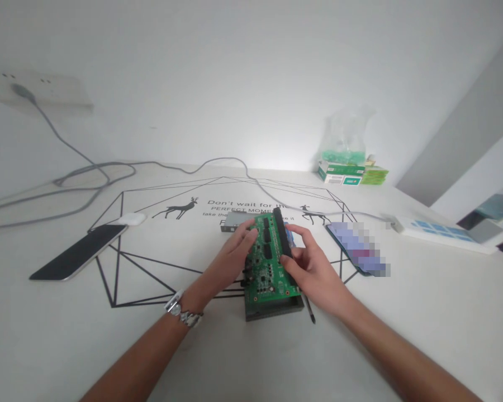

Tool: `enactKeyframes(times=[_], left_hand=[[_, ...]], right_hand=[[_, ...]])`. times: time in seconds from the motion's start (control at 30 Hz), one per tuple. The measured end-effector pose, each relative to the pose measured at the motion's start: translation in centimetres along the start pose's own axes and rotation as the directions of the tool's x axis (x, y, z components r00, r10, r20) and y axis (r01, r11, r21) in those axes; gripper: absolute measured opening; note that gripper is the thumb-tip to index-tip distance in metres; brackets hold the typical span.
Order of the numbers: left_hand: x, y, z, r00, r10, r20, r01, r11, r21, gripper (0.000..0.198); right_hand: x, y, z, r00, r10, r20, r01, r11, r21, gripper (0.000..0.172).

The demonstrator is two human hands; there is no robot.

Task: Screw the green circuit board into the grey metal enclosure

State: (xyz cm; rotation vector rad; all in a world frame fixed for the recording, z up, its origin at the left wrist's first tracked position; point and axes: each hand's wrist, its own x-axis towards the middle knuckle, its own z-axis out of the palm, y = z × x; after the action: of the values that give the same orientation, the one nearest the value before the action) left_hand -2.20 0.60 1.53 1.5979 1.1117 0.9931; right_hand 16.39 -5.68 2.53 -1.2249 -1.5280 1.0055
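Observation:
Both my hands grip a green circuit board (pixel 265 273) with black parts and a long black strip down its right side. My left hand (pixel 240 245) holds the board's upper left edge, a watch on that wrist. My right hand (pixel 312 268) pinches the right edge by the black strip, thumb on top. Below the board's near end shows a dark grey open housing (pixel 274 310), partly covered. A screwdriver (pixel 309 310) lies beside the housing, its handle hidden behind my right hand. Behind the board sits a small grey metal box (pixel 232 220), partly hidden.
A dark flat phone-like slab (pixel 79 252) and a white piece (pixel 132 219) lie at left. A phone (pixel 356 248) is at right. A grey cable (pixel 218 160) runs from the wall socket (pixel 46 92) to a white power strip (pixel 442 231). Small boxes (pixel 341 172) stand against the wall.

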Motion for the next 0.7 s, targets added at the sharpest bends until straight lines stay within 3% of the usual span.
enactKeyframes(times=[0.13, 0.23, 0.7], left_hand=[[0.1, 0.2, -0.2, 0.999, -0.018, -0.047, 0.024, 0.99, 0.136, 0.051], [0.2, 0.1, -0.1, 0.998, -0.047, -0.053, 0.055, 0.984, 0.17, 0.05], [0.5, -1.3, -0.6, 0.999, 0.007, -0.031, 0.008, 0.891, 0.454, 0.063]], right_hand=[[0.4, 0.1, -0.5, 0.999, 0.043, 0.018, -0.033, 0.921, -0.389, 0.058], [0.4, -0.1, -0.4, 0.998, 0.057, 0.015, -0.039, 0.827, -0.561, 0.059], [0.0, -0.2, 0.4, 0.997, 0.045, 0.061, 0.019, 0.64, -0.768, 0.048]])
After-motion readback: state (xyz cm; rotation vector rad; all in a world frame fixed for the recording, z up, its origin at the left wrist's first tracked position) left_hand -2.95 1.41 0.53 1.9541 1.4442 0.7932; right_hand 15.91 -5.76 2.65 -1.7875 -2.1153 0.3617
